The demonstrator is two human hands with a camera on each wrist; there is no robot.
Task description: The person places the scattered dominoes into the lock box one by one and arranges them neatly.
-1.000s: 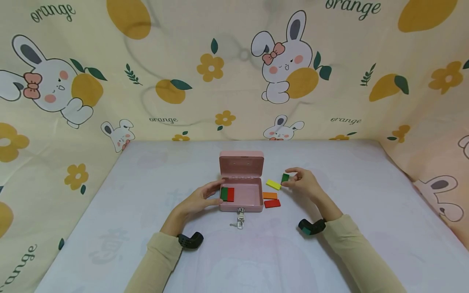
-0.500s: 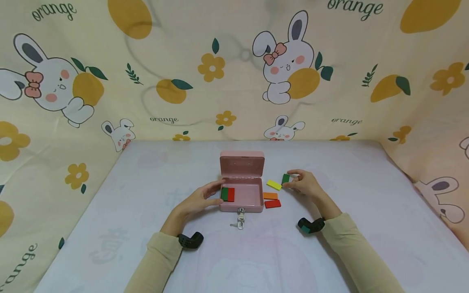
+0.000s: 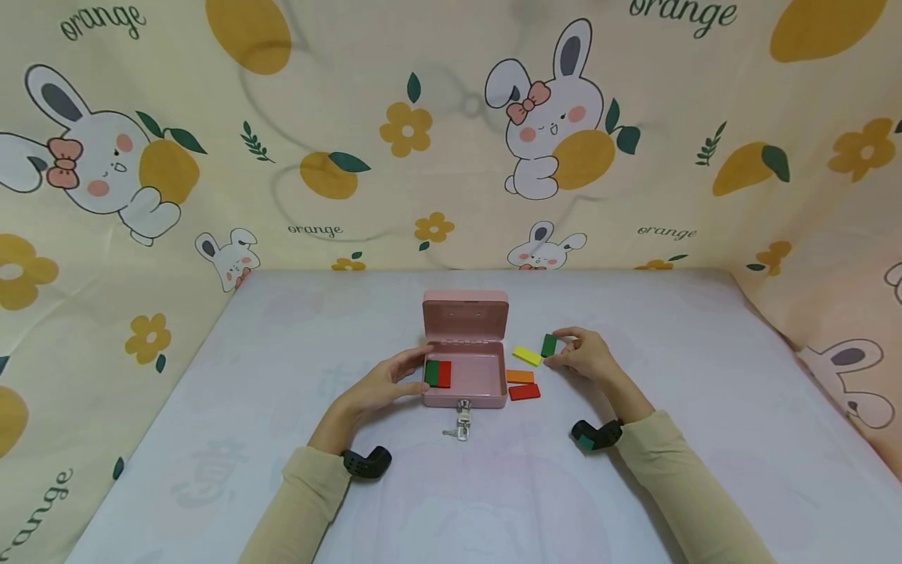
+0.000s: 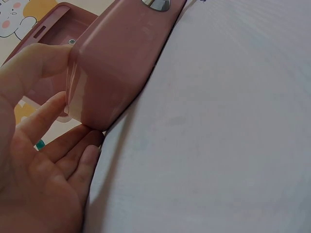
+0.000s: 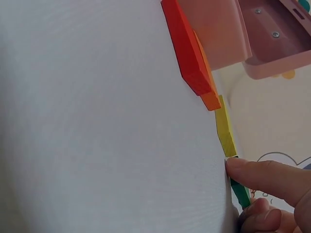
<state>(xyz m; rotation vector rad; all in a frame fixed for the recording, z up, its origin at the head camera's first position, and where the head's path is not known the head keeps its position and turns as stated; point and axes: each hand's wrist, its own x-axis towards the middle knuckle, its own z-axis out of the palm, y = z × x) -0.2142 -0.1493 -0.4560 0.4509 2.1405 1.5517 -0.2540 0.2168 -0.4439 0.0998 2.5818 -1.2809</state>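
On the white worktop [image 3: 493, 493], holds the open box [image 3: 479, 374] with the left hand [image 3: 380, 385] curled round its left end, presumably to steady it. With the right hand [image 3: 586, 352], pinches a green block [image 3: 549, 345] by its ends, just beside the yellow block [image 3: 526, 356], probably for control. Looks nearly unchanged from half a second ago.

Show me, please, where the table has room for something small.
Free: the table between the sleeves, in front of the keys; also right of the right hand, up to the patterned cloth. Crowded: right of the pink box, with yellow block, orange block, red block and the pinched green block. At the box's left: the left hand.
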